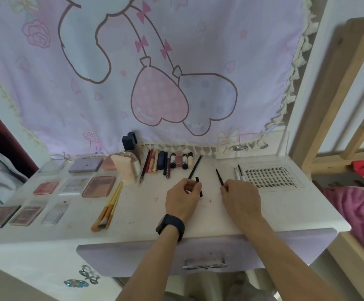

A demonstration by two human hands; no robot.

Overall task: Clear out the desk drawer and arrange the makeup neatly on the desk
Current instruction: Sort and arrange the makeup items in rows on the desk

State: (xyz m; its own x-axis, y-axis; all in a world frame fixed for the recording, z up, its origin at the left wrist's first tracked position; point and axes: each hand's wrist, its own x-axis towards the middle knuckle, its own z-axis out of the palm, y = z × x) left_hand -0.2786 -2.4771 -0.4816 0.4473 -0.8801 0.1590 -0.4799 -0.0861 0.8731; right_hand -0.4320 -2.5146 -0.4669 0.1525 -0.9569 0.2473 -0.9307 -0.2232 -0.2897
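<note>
Makeup [165,162]: lay sorted in groups across the white desk [146,222], none of it in the drawer's visible part.
Drawer [133,257]: its lilac front with a metal bow handle [205,266] showed under the desk's front edge; I could not tell whether it was fully shut.
Left hand [183,198]: curled over the middle of the desk, thumb and fingertips pinching a short black stick [199,187] that stood tilted.
Long black stick [195,167]: slanted away from the left fingers toward the back; held or just lying there, unclear.
Right hand [241,198]: curled just beside the left, pinching the near end of a slim black stick [219,178], its far end pointing back-left.
Palettes [98,186]: flat in three rows on the desk's left part, apart from one another.
Brushes [107,211]: pale-handled, bundled side by side, right of the palettes, bristles toward the person.
Pencils and tubes: lined up side by side along the back edge.
Pink tube [122,168] and glass bottle [133,164]: left of that line, touching or overlapping.
Lash tray [270,177]: flat at the right, two white pens [239,173] just beside it.
Wristwatch [171,227]: dark, on the left wrist.
Cloth hanging [155,72]: pastel, behind the desk.
</note>
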